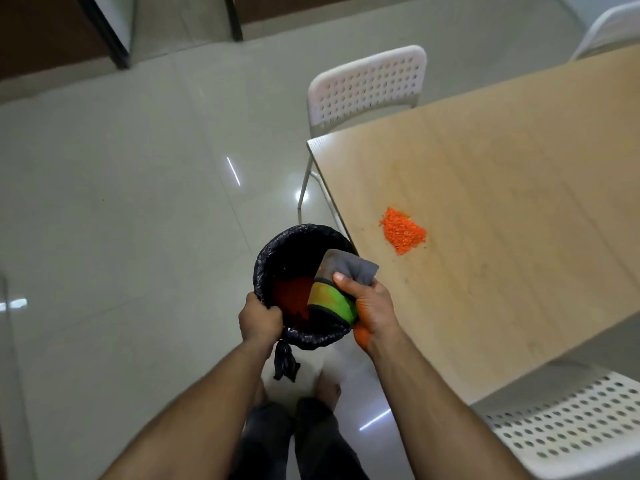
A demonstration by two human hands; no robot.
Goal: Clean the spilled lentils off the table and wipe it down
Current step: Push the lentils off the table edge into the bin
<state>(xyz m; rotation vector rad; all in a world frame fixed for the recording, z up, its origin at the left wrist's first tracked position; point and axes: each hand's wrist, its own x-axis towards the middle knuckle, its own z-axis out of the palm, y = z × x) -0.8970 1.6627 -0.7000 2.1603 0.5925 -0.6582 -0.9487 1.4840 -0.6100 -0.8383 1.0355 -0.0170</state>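
Both our forearms reach forward from below, and the left hand (260,320) is closed on the rim of the bin (301,289), pinching its black liner on the side closest to us. Our right hand (370,303) is closed around a folded cloth (341,289), grey above and green-yellow below, and holds it over the mouth of the bin, touching the rim on the table side. Inside the bin we see red lentils already lying at the bottom.

The remaining lentils (403,231) make one small heap on the table (519,202), ahead of the right hand and a little to its right, near the table edge that faces the bin. The heap is longer along the line going away from us. The right hand is clearly the nearer one; the left hand is on the far side of the bin. We judge that the next sweep should bring the heap back toward this edge. Around the heap the tabletop is free. Two white chairs (367,88) (568,424) stand at the table, both well apart from the heap.
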